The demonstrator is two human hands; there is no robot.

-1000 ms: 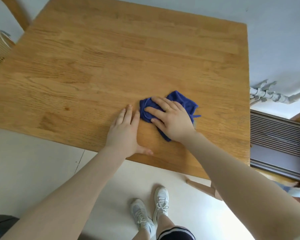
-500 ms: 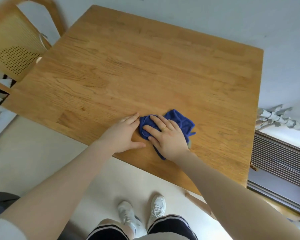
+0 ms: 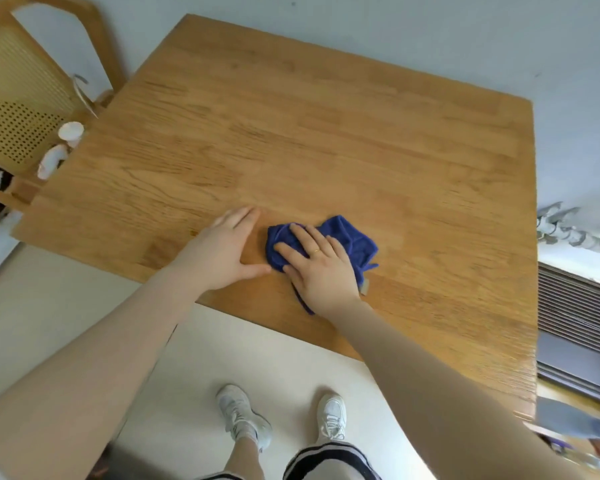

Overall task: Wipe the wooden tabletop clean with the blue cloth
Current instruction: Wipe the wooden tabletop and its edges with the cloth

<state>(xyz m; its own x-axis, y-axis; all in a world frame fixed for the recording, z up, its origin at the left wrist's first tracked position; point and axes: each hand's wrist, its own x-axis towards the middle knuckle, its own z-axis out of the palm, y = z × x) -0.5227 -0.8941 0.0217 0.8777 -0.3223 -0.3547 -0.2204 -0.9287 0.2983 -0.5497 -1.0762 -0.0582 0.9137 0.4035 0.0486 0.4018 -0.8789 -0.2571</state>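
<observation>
Near edge: the blue cloth (image 3: 340,237) is found close to the front edge of the wooden tabletop (image 3: 326,133), toward its right half.
Open room: a wide stretch of bare wood is seen beyond the cloth and to its left; a narrower strip is left between it and the right edge.
Left side: a cane-backed chair (image 3: 18,98) is set against the table's left edge.
Count: one cloth, one table, one chair, two hands and two white shoes (image 3: 331,419) are visible.
Cloth: it is deep blue, crumpled and bunched, with a pale tag shown at its lower right.
Right hand (image 3: 321,268): it is spread flat on the cloth, fingers extended, pressing rather than gripping; a ring is worn.
Left hand (image 3: 226,247): it is laid flat and open on bare wood just beside the cloth, nothing held.
</observation>
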